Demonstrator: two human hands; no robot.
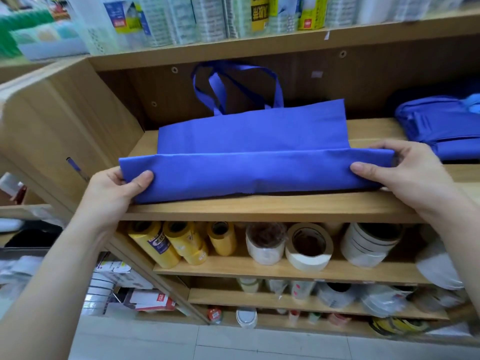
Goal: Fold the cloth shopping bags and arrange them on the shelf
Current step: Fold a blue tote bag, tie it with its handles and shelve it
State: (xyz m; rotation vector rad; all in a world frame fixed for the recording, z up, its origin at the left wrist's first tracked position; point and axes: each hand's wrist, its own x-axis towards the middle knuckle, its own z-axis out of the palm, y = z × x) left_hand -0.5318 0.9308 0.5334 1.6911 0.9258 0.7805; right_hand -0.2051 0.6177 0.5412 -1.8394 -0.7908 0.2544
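A blue cloth shopping bag (252,141) lies flat on the wooden shelf (272,207), its two handles standing up against the back panel. Its near bottom part is folded over toward the front edge into a long band. My left hand (117,188) pinches the left end of that band, thumb on top. My right hand (397,167) pinches the right end, thumb on top and fingers curled over the far corner. A stack of folded blue bags (441,128) sits on the same shelf at the far right.
The shelf's left side panel (59,126) stands close to my left hand. Yellow rolls (168,242) and tape rolls (309,245) fill the shelf below. Packaged goods (207,19) line the shelf above. Tiled floor shows at the bottom.
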